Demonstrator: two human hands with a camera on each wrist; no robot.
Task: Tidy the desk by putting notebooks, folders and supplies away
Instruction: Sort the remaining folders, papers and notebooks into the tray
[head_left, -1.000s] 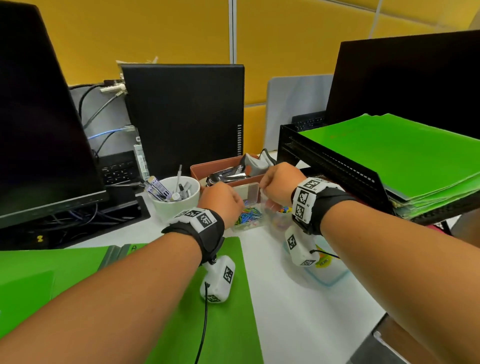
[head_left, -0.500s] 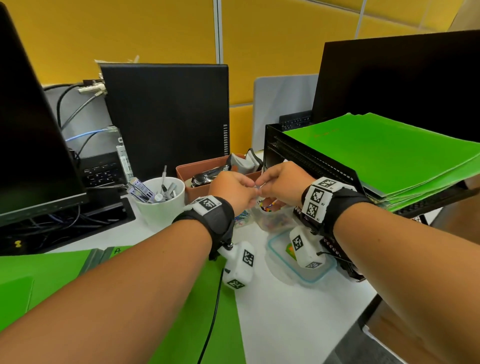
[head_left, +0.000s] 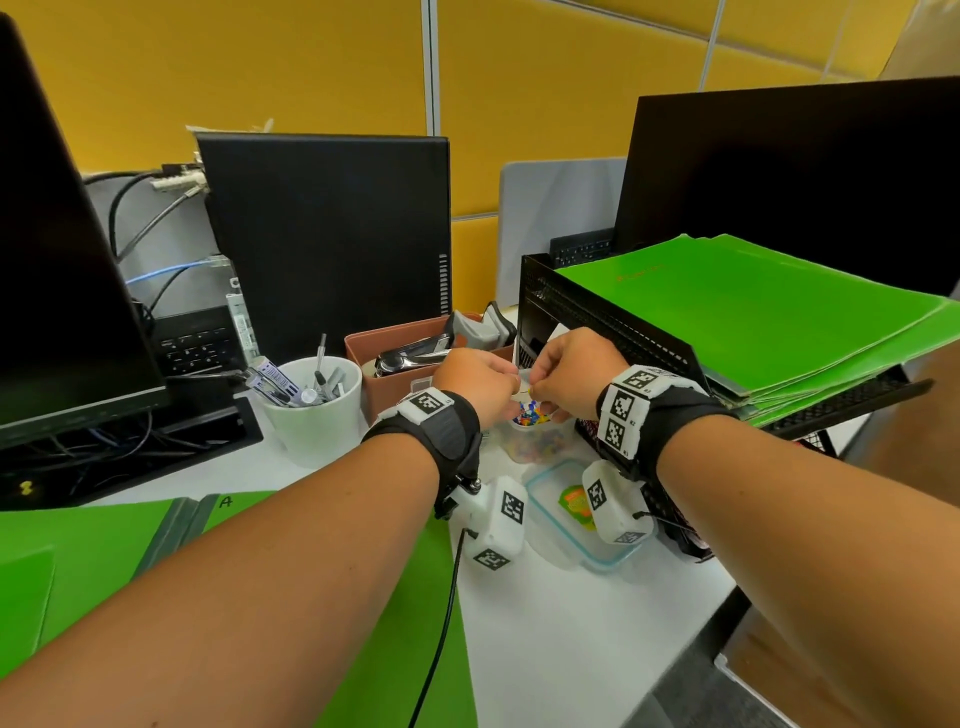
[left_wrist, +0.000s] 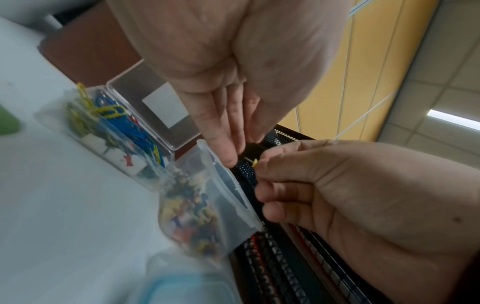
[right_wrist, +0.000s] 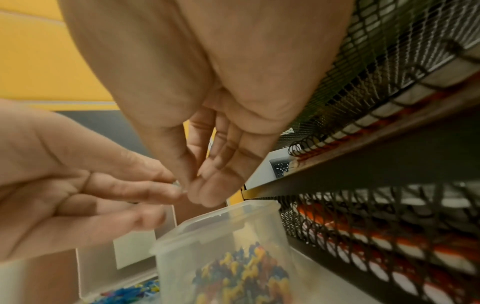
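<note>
Meeting fingertip to fingertip over an open clear tub of coloured pushpins, both hands hang just above its rim. Left hand: fingers held nearly straight and together, pointing down; the fingertips sit right at the metal point of a yellow pushpin. Whether they pinch it or only touch it, cannot tell. Left forearm reaches in from lower left, wrist band on top, over a green folder lying on the white desk.

Right hand: fingers curled, thumb and forefinger pinching the yellow head of the pin, as the left wrist view shows. Knuckles up, forearm coming in from lower right, just beside the black mesh tray rack, which holds a stack of green folders.

Left of the tub: a clear box of paper clips, lid tipped open. Near side of the tub: a blue-rimmed lid flat on the desk.
</note>
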